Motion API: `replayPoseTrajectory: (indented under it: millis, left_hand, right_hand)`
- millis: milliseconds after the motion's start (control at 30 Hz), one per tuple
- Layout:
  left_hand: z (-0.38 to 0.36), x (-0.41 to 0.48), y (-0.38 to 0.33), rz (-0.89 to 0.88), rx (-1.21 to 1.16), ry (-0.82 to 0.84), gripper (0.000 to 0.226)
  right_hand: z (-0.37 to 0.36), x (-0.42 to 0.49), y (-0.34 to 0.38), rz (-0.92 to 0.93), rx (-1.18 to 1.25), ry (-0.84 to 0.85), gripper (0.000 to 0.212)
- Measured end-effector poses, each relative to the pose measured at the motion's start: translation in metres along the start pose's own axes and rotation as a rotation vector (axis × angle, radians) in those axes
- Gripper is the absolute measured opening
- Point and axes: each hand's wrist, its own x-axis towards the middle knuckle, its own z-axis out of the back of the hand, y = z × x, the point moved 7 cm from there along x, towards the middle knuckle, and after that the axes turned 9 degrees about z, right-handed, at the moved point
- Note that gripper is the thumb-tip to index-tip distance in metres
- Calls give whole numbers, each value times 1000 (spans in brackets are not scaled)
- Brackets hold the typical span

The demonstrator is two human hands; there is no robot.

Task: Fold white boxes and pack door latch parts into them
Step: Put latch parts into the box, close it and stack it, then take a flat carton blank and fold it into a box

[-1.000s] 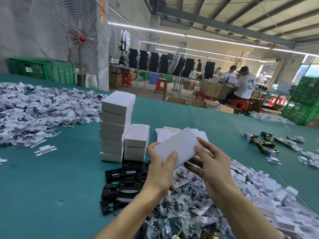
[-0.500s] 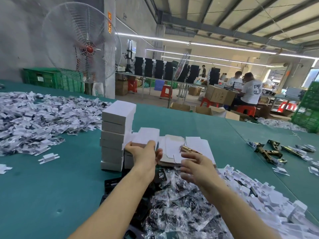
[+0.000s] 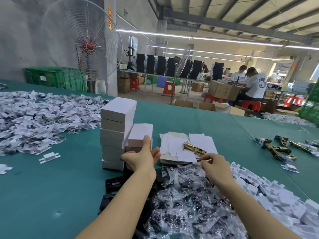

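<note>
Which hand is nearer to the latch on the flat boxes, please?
Right. The right hand is just in front of the latch; the left hand is farther left, touching the short box stack.

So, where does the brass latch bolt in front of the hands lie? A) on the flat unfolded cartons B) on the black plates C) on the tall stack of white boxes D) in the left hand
A: the brass latch bolt lies on top of the flat unfolded cartons.
</note>
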Motion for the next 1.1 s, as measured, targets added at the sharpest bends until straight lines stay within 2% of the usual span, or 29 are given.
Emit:
replayPoseTrajectory:
  millis: [167,233,267,333,433,567,667,767,867,1000,1100]
  left_hand:
    - [-4,6,4,106,-20,-3,48]
    - [1,6,9,129,86,-3,50]
    - [4,5,9,84,183,-3,53]
    - [3,0,8,-129,409,72,60]
    - [-26,-20,20,-423,862,373,56]
    - [-74,-30,44,-800,1551,561,23]
    - [-96,-27,67,-984,1916,614,37]
    - [-101,-9,73,-922,1997,551,48]
    - [-100,0,77,-892,2034,557,51]
    - [-105,3,69,-943,2066,592,42]
    - [-108,-1,62,-1034,2067,577,21]
  right_hand:
    - [-12,16,9,153,-306,99,28]
    - [-13,27,8,197,-473,78,33]
    - [-15,34,6,217,-575,87,36]
    - [-24,46,0,238,-703,170,44]
    - [-36,58,-8,256,-738,302,51]
    - [-33,59,-4,308,-756,237,53]
    - [-28,59,-5,317,-770,197,52]
    - [-27,64,-8,286,-667,205,49]
    - [-23,71,-15,239,-543,181,41]
    - [-15,79,-25,184,-418,50,35]
    - [-10,81,-36,100,-253,-73,32]
